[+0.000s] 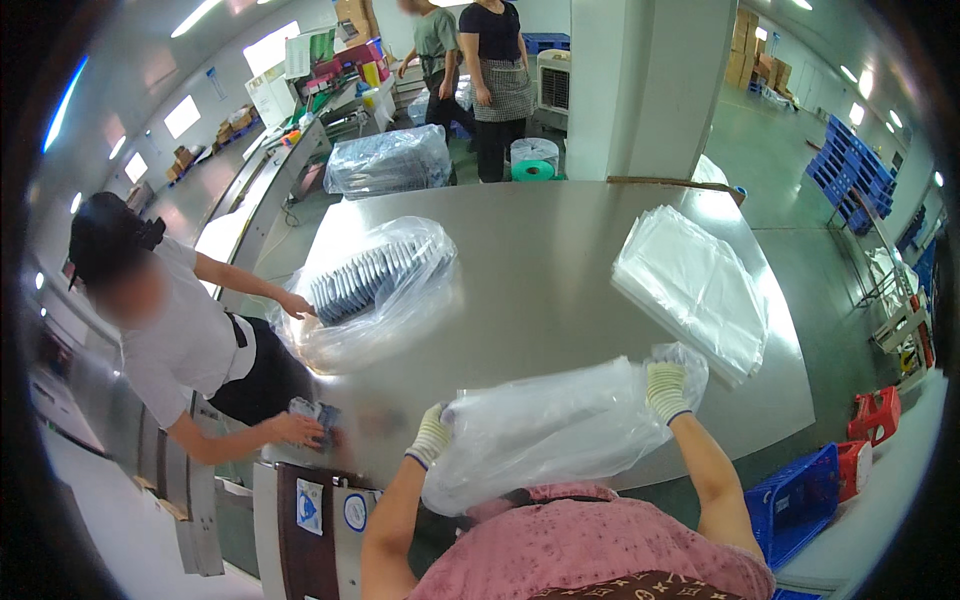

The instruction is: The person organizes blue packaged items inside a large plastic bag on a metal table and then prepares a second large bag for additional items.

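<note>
Stretched between my two gloved hands is a large clear plastic bag (545, 425), over the near edge of the steel table (520, 270). My left hand (431, 436), in a pale striped knit glove, is closed on the bag's left end. On the bag's right end my right hand (667, 390), gloved the same way, is closed too. The bag looks flat, with nothing visible inside. Beyond my right hand lies a stack of clear plastic bags (692, 285). At the table's left, an open clear bag (420, 250) holds a row of grey-blue packets (365, 283).
A co-worker in a white shirt (185, 335) stands at the left, one hand at the packets, the other on a small packet (318, 422). Two people stand beyond the far edge, near a wrapped bundle (390, 160). A pillar (645, 95) rises there. Blue crates (795, 505) sit at right.
</note>
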Demonstrator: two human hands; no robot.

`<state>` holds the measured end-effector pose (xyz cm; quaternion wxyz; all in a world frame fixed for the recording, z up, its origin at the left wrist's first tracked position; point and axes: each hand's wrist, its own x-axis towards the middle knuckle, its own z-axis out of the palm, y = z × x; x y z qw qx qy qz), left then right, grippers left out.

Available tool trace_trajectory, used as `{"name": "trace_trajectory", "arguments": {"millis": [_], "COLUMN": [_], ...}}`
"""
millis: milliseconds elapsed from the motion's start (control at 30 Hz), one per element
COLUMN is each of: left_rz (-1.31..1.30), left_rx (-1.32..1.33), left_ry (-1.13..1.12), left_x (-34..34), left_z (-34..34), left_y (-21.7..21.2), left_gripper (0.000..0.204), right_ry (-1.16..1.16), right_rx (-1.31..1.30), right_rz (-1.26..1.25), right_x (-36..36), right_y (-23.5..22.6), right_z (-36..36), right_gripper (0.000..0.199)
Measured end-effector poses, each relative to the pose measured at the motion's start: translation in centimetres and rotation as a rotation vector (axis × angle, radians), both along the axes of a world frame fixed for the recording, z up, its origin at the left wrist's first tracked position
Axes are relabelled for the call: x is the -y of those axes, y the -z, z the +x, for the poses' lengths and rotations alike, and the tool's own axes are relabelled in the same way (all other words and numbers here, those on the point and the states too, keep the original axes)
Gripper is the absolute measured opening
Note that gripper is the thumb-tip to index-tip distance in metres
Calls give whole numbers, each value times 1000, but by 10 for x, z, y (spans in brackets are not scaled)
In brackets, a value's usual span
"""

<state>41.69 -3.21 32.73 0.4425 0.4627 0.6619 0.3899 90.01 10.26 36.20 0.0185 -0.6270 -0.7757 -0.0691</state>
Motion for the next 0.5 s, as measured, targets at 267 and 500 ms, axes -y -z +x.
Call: {"name": "trace_trajectory", "arguments": {"millis": [267,500], "left_rz": [-68,-14], "left_rx": [607,263], "left_ry": [-483,-698], "left_x": [-15,-7], "left_z": [11,-92], "left_y": [-3,-19], "left_gripper": [26,28], "right_ry": [-772,-193], "right_rx": [-83,146], "right_rz": [-521,-1089], "right_x": [72,82], "right_y": [-78,47], "right_z": [-174,-51], "right_gripper": [48,55]}}
